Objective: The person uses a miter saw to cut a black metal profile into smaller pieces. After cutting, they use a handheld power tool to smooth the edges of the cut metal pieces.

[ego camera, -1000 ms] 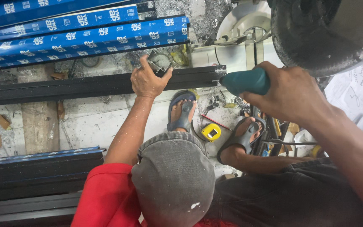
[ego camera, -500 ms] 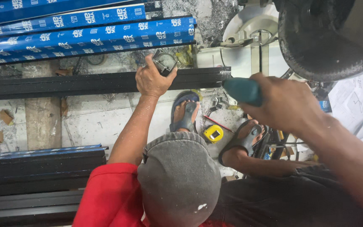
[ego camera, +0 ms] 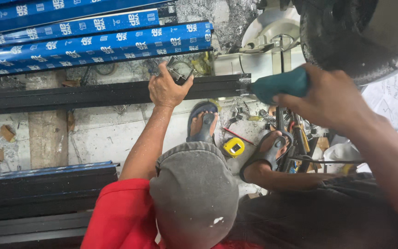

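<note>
My right hand grips a teal power drill held level, its tip at the right end of a long black metal profile that lies across the floor. My left hand is out of view. Below me squats a co-worker in a red shirt and grey cap. The co-worker's hand rests on top of the profile near its right end, fingers on a small metal bracket.
Blue-wrapped profiles lie stacked beyond the black one, and dark profiles at lower left. A yellow tape measure sits between the co-worker's sandalled feet. Loose hand tools lie right of it. Papers are at far right.
My right hand has carried the drill leftward and slightly down until its tip meets the end of the black profile. The co-worker's hand stays on the profile.
</note>
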